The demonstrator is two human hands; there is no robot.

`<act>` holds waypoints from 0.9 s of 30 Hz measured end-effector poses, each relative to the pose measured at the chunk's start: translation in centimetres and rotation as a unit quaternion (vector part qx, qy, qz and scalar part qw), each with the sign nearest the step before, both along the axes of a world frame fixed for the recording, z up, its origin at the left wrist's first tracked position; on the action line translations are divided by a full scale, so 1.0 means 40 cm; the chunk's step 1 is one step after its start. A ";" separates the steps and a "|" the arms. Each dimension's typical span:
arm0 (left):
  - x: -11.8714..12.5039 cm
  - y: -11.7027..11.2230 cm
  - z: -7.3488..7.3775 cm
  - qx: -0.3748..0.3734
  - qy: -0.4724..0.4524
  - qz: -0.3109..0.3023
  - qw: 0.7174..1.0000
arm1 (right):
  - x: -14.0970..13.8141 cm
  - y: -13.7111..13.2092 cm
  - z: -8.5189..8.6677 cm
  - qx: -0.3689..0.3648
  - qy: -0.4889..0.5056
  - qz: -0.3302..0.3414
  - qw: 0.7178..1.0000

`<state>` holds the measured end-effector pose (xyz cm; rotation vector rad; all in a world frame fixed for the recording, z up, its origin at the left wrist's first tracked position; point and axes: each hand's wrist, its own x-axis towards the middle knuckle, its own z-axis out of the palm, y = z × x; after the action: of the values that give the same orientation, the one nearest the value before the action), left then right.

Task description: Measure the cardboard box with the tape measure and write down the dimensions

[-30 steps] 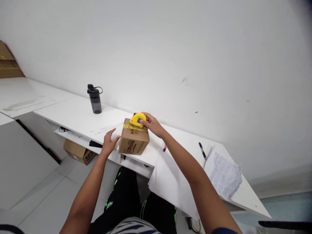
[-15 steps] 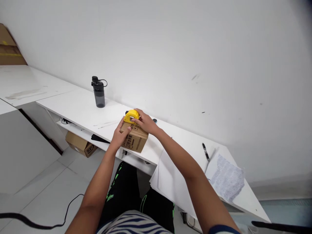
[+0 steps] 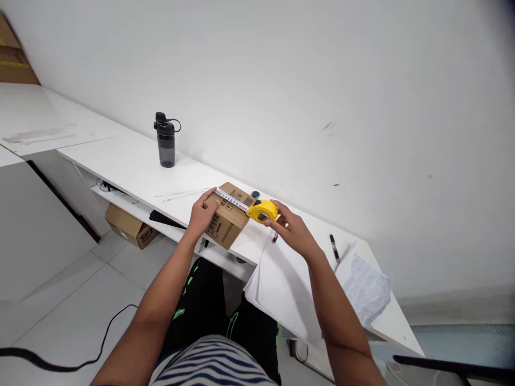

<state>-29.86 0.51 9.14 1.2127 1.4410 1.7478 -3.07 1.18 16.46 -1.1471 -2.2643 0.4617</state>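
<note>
- Tape measure (image 3: 263, 211), yellow, at the right edge of a small brown box (image 3: 225, 229); its blade (image 3: 233, 200) lies drawn out across the top of the box, numbers facing up;
- the right hand (image 3: 295, 234) pinches the case of the tape measure between thumb and fingers, at the end away from the box;
- the left hand (image 3: 201, 215) touches the left end of the box, thumb over the top, forefinger by the tip of the blade; whether it pinches that tip cannot be told, as the spot is small and partly covered;
- the box sits on the white desk (image 3: 129, 161), near its front edge, dark print on its side;
- a small dark round object (image 3: 255, 194), probably a lid, lies just behind the box;
- white papers (image 3: 287, 289) lie to the right, hanging over the front edge; a red marker (image 3: 274, 237) is by their top, near the right hand;
- a black pen (image 3: 333, 247) lies farther right, near a wrinkled sheet (image 3: 368, 292);
- a dark bottle (image 3: 166, 145) stands upright behind and left of the box, well apart from both hands.
</note>
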 end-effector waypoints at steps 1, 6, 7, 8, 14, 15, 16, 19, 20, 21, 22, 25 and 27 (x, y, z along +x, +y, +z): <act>-0.001 0.005 -0.003 0.002 -0.001 -0.002 1.000 | 0.008 -0.007 -0.003 0.003 0.003 -0.003 1.000; -0.010 0.029 -0.016 0.024 -0.012 0.009 1.000 | -0.023 -0.007 0.011 0.011 -0.008 0.001 1.000; -0.011 0.030 -0.018 0.024 -0.014 0.007 1.000 | -0.035 -0.003 0.016 0.012 -0.010 -0.006 1.000; -0.011 0.030 -0.019 0.021 -0.014 0.003 1.000 | -0.049 0.001 0.019 0.018 -0.013 -0.015 1.000; -0.009 0.025 -0.020 0.026 -0.008 0.003 1.000 | -0.192 0.063 0.023 0.052 -0.032 0.002 0.998; -0.010 0.024 -0.019 0.027 -0.011 0.007 1.000 | -0.222 0.077 0.024 0.052 -0.033 0.012 0.998; -0.010 0.023 -0.018 0.025 -0.013 0.012 1.000 | -0.250 0.089 0.027 0.054 -0.034 0.019 0.998; -0.004 0.020 -0.013 0.007 -0.023 0.025 0.999 | -0.307 0.109 0.036 0.066 -0.033 0.040 0.996; 0.001 0.021 -0.012 0.001 -0.026 0.029 0.999 | -0.314 0.109 0.038 0.074 -0.026 0.047 0.996; 0.006 0.024 -0.011 -0.003 -0.026 0.033 0.999 | -0.314 0.104 0.038 0.084 -0.012 0.053 0.995; 0.012 0.028 -0.010 -0.002 -0.024 0.038 0.999 | -0.308 0.096 0.037 0.093 0.008 0.057 0.994; 0.028 0.057 -0.002 0.020 -0.003 0.063 0.998 | -0.261 0.051 0.019 0.089 0.100 0.034 0.990; 0.039 0.079 0.011 0.028 0.023 0.055 0.998 | -0.218 0.011 -0.009 0.054 0.187 0.007 0.981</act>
<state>-28.29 3.66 9.58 1.2304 1.5207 1.8554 -11.78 1.61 16.11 -0.9039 -1.9474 0.5068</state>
